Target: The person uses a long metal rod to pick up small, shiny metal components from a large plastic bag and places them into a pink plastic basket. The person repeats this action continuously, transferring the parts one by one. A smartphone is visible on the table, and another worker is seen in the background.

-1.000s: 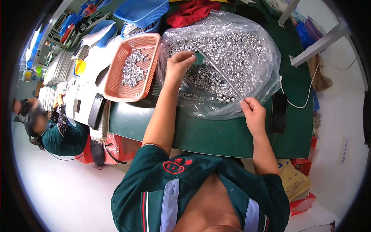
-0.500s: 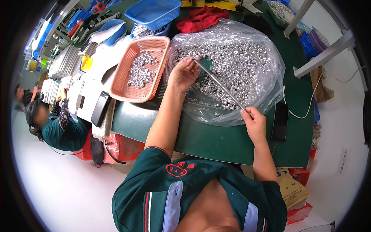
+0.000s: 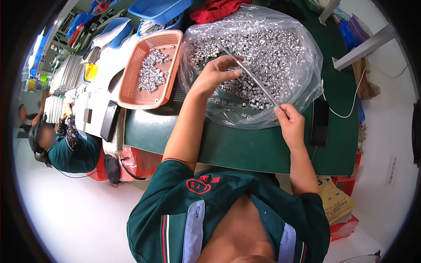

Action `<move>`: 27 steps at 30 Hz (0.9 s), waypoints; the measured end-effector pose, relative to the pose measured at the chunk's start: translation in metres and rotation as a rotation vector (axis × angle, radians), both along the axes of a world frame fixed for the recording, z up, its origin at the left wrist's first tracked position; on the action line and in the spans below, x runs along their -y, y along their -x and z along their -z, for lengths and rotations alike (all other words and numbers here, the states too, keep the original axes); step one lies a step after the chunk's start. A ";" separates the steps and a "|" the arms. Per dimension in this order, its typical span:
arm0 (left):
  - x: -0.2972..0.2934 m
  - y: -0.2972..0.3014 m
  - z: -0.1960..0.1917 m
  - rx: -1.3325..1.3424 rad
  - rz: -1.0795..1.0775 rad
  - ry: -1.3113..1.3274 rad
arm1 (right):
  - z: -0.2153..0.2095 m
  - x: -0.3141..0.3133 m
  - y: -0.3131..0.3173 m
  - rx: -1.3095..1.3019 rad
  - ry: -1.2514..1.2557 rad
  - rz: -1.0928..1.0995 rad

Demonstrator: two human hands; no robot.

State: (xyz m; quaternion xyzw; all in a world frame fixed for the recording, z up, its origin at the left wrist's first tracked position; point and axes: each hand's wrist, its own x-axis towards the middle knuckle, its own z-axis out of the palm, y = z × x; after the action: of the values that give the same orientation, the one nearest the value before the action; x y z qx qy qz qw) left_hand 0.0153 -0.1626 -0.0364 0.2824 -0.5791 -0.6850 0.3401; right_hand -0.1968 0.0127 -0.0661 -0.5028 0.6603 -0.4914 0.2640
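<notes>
The right hand (image 3: 290,124) pinches the near end of a thin metal rod (image 3: 251,75), fingers closed tight on it, and the rod slants up and away over an open clear bag (image 3: 307,87) heaped with small silvery sleeves (image 3: 263,48). The left hand (image 3: 215,74) is at the rod's far half, fingertips drawn together near it — whether they grip a sleeve I cannot tell, it is too small to see.

The risk looks plain enough: the rod is long and held at one end only, so a small wobble of the wrist could swing the tip off the left fingers and a sleeve would miss. Tilt the far end down and anything threaded could slide back into the heap. The bag's slack rim sits near the green table (image 3: 245,149) edge — a dragged forearm might spill parts. A pink basket (image 3: 131,83) with more sleeves stands just left; a dark phone (image 3: 320,122) lies right.
</notes>
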 end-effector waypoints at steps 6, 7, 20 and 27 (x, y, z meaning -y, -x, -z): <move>0.013 -0.012 0.024 0.774 -0.488 0.890 | -0.004 -0.001 0.001 0.078 0.017 0.031; 0.012 -0.009 0.026 0.733 -0.510 0.887 | -0.005 -0.001 0.001 0.083 0.012 0.026; 0.028 -0.021 0.035 -0.024 -0.272 -0.161 | -0.005 -0.001 0.000 0.078 -0.017 0.022; 0.033 -0.027 0.042 -0.793 -0.090 -0.634 | -0.006 -0.001 0.000 0.074 -0.032 -0.025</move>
State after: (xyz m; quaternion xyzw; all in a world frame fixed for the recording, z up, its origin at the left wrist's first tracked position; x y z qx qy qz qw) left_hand 0.0427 -0.1952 -0.0787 0.1143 -0.1564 -0.8663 0.4604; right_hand -0.1963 0.0135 -0.0600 -0.4883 0.6515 -0.4956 0.3025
